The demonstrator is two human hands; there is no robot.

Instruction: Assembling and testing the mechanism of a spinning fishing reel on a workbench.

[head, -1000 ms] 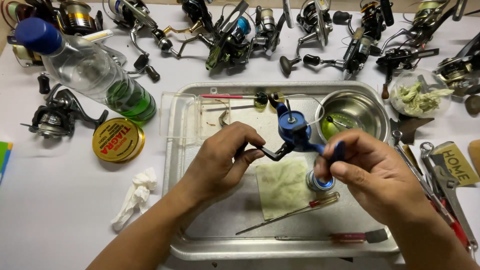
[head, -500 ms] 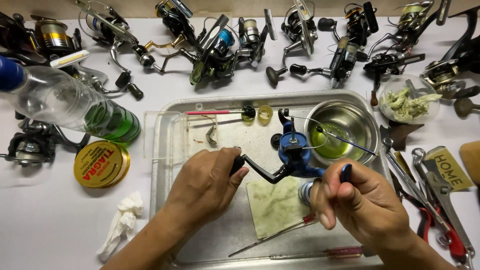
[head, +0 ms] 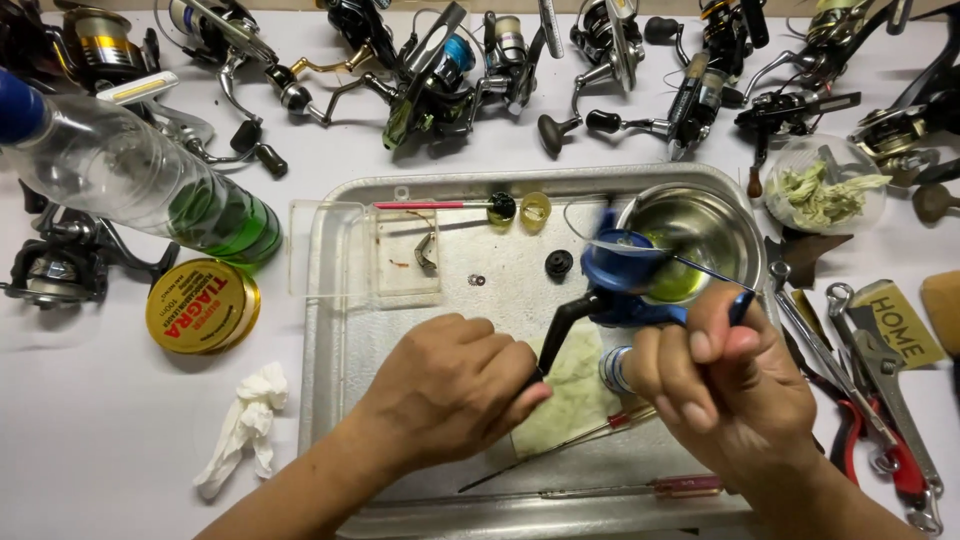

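Observation:
A blue fishing reel (head: 625,275) is held over a metal tray (head: 345,330), tilted toward a small steel bowl (head: 715,225) that holds yellow-green liquid. My left hand (head: 450,385) grips the reel's black crank handle (head: 560,325). My right hand (head: 725,375) is closed on the reel's body and foot from the right. The reel's top is blurred by motion. A greenish cloth (head: 575,395) lies in the tray under my hands.
Several fishing reels (head: 440,70) line the back of the table. A plastic bottle (head: 130,180) with green liquid and a round yellow tin (head: 200,305) lie left. A crumpled tissue (head: 240,425) is at front left. Wrenches and pliers (head: 870,400) lie right. Thin screwdrivers (head: 600,490) rest in the tray.
The blue reel has swung right and tipped over the steel bowl. My left hand stayed on the crank; my right hand turned with the reel.

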